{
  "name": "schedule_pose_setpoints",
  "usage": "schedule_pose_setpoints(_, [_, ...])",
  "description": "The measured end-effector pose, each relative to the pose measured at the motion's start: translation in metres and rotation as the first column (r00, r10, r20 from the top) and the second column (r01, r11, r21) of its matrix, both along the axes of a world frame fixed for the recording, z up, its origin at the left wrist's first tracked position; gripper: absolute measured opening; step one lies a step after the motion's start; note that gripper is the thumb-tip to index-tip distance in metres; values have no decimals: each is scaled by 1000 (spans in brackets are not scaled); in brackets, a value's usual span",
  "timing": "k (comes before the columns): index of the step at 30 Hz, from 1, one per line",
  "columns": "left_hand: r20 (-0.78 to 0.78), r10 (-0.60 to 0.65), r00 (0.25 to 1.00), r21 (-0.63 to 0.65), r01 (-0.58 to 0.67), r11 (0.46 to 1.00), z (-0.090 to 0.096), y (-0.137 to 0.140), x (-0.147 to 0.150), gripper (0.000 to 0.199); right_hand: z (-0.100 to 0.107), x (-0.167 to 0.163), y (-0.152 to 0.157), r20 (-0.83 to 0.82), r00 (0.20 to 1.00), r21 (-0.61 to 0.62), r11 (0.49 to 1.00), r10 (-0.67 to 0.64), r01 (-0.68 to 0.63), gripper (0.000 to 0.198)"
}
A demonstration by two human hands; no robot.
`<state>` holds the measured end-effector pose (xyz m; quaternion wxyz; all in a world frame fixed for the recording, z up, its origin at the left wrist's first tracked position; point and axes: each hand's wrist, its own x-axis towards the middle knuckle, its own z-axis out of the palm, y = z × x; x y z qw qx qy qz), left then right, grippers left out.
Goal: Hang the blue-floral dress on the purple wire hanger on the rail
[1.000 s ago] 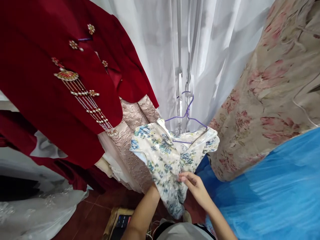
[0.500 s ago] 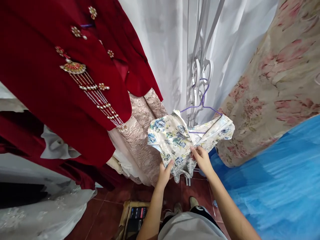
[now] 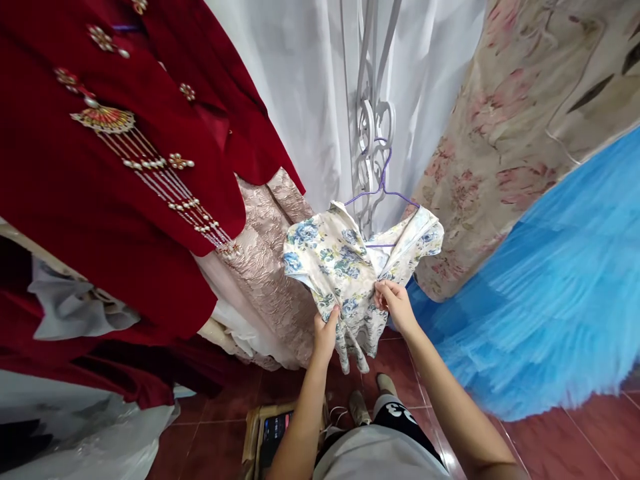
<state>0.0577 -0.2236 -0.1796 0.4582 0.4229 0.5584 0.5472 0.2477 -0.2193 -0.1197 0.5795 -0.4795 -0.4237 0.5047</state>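
A short-sleeved floral blouse, cream with blue flowers, hangs in front of me on a purple wire hanger. The hanger's hook is up by a white metal stand with curled ends. My left hand grips the blouse's side at the waist, thumb on the front. At the lower end of the V-neck, my right hand pinches the front edge of the cloth. Fingers behind the fabric are partly hidden. Below my hands the hem hangs in loose folds.
Dark red velvet garments with a beaded tassel hang at left, beside a pink brocade skirt. A beige floral fabric and blue tulle hang at right. On the red tiled floor stands a box with a phone.
The view has shifted, so the garments sit further left. Both hands keep hold of the blouse; its front now lies more closed at the neckline, and the hem hangs lower.
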Motion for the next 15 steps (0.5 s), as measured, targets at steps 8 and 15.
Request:
schedule_pose_setpoints(8, [-335,-16,942,436,170,884,-15,-23,44,38,-10,-24,-30,-86,996,-134,991,4,-15,32])
schedule_pose_setpoints(15, [-325,-291,900,263,381,886,-2,-8,74,8,-9,-23,-45,3,999,-90,995,-38,38,35])
